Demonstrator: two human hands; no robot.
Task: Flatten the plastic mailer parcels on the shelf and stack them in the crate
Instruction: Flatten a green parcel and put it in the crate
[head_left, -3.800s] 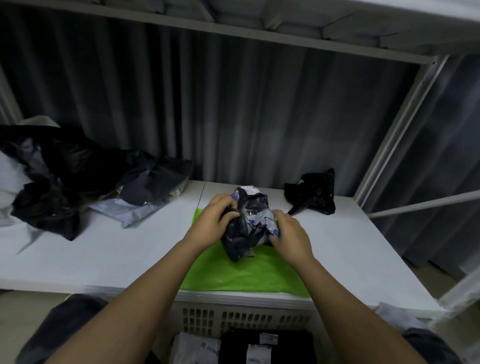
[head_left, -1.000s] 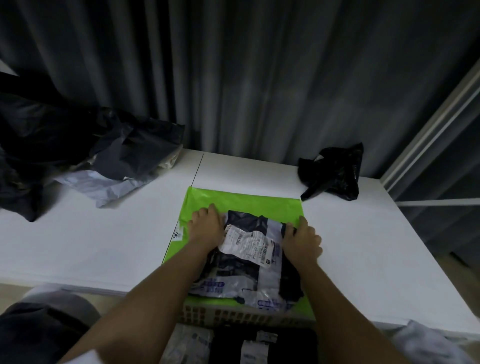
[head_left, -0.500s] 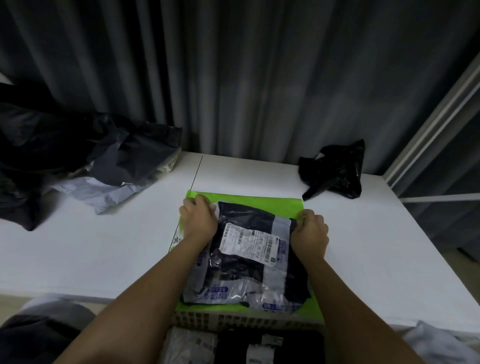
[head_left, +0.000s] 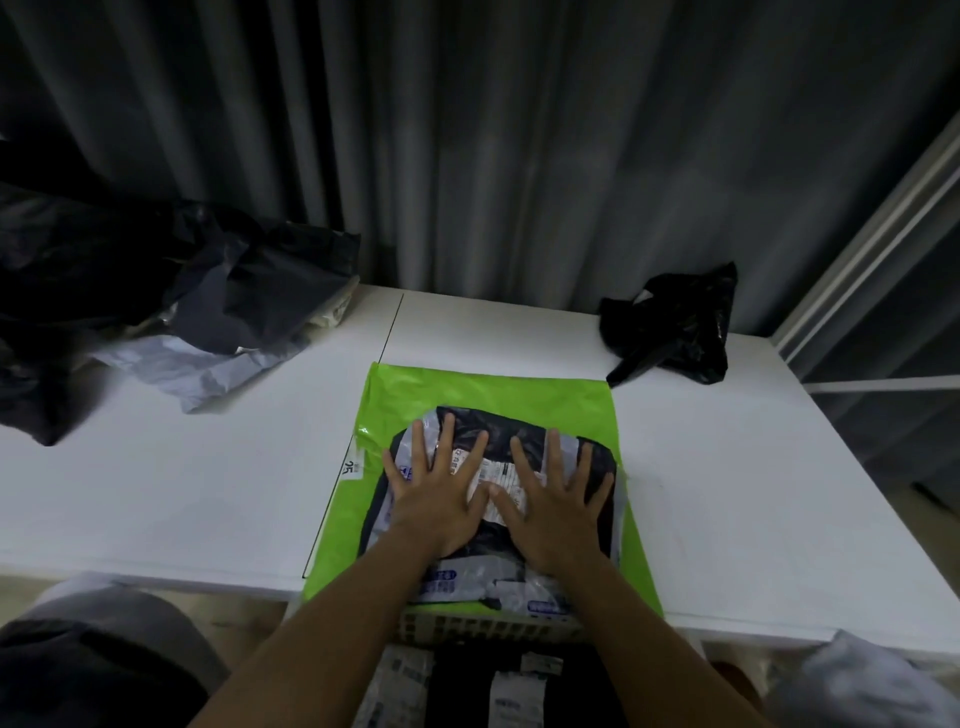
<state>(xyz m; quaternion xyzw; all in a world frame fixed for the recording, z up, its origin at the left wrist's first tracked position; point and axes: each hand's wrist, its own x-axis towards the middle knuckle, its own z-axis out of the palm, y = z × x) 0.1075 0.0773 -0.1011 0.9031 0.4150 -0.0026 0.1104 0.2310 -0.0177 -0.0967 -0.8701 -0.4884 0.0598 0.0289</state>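
Note:
A black and grey plastic mailer (head_left: 597, 457) with a white label lies spread out on a green mailer (head_left: 483, 389), near the front edge of the white shelf (head_left: 208, 493). My left hand (head_left: 441, 493) and my right hand (head_left: 553, 504) press flat on it side by side, fingers straight and spread. Below the shelf edge stands the white crate (head_left: 467, 631), and several flat mailers (head_left: 405, 675) lie inside it.
A heap of dark and grey mailers (head_left: 197, 312) covers the shelf's back left. One crumpled black bag (head_left: 675, 322) sits at the back right. A grey curtain hangs behind, and a white frame post (head_left: 872, 223) rises on the right.
The crumpled mailer was opened out and laid flat on the green one. Both hands let go of its top corners and now press on its middle with spread fingers.

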